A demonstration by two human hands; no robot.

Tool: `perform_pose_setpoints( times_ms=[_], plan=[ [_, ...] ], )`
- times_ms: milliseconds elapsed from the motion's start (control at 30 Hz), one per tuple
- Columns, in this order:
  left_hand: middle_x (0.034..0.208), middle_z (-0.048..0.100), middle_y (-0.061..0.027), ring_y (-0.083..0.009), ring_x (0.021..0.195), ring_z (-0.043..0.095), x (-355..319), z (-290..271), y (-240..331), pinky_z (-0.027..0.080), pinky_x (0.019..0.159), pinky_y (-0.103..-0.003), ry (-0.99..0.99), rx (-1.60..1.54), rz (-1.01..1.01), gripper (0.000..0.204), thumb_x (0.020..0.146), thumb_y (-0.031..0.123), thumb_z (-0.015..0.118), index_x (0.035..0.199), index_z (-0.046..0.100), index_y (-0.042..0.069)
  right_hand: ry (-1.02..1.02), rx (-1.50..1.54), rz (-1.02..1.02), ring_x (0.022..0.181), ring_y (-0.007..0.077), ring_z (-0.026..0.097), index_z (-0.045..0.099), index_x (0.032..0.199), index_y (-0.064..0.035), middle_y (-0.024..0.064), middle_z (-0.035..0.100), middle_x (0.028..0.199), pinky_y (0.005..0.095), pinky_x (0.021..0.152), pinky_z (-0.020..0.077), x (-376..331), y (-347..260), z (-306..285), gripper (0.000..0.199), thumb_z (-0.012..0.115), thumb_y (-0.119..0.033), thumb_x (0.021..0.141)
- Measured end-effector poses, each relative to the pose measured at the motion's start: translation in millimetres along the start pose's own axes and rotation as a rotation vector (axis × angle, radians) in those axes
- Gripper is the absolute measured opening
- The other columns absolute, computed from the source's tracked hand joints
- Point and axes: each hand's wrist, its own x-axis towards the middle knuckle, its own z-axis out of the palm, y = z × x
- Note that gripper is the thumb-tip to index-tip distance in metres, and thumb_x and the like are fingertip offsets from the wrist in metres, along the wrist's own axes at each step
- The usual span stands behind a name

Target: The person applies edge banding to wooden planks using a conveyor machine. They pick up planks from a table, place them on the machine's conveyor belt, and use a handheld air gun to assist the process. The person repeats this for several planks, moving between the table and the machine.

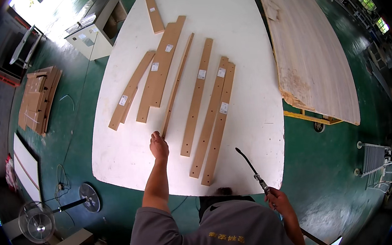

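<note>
Several long brown wooden strips with small white labels lie fanned out on a white table point(234, 33). My left hand point(158, 146) reaches forward and touches the near end of a thin narrow strip point(177, 85). To its right lie three wider strips with holes along them point(198, 97), two of them side by side point(214, 120). My right hand point(276, 200) stays near the table's front right edge and grips a slim air blow gun point(251, 167), whose black nozzle points up over the table.
A large pale wood panel point(311, 50) rests on a yellow cart at the right. On the green floor at the left stand a white cabinet point(95, 30), a stack of brown boards point(38, 100), white panels and a floor fan point(38, 222).
</note>
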Motion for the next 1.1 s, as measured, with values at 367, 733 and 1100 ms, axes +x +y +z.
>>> perform_pose_setpoints(
  times_ms=[367,733,1100],
  plan=[
    [0.148,0.045,-0.015,-0.0362,0.132,0.043,-10,-32,48,0.036,0.109,-0.051,-0.136,-0.136,0.013,0.064,0.087,0.024,0.073,0.145,0.047,0.011,0.018,-0.037,-0.036,0.052,0.003,0.045,0.059,0.133,-0.0032,-0.0012,0.061,0.083,0.0203,0.047,0.0358,2,-3,19,0.037,0.058,-0.023,0.102],
    [0.165,0.014,-0.023,-0.0434,0.149,0.018,-119,66,178,0.018,0.121,-0.056,-0.369,-0.034,0.239,0.109,0.075,0.039,0.083,0.159,0.02,0.01,0.13,0.052,-0.021,0.054,0.0039,0.045,0.056,0.134,0.0002,0.0008,0.058,0.082,0.0205,0.048,0.0354,-35,32,14,0.038,0.056,-0.02,0.102],
    [0.117,0.059,-0.0136,-0.0232,0.102,0.057,-129,-15,151,0.047,0.092,-0.032,-0.785,-0.963,-0.188,0.096,0.075,0.012,0.073,0.159,0.026,0.007,0.162,0.137,-0.027,0.06,0.0048,0.048,0.056,0.137,-0.0026,-0.0021,0.057,0.078,0.0238,0.051,0.0371,-93,159,-2,0.05,0.061,-0.034,0.098]
  ],
)
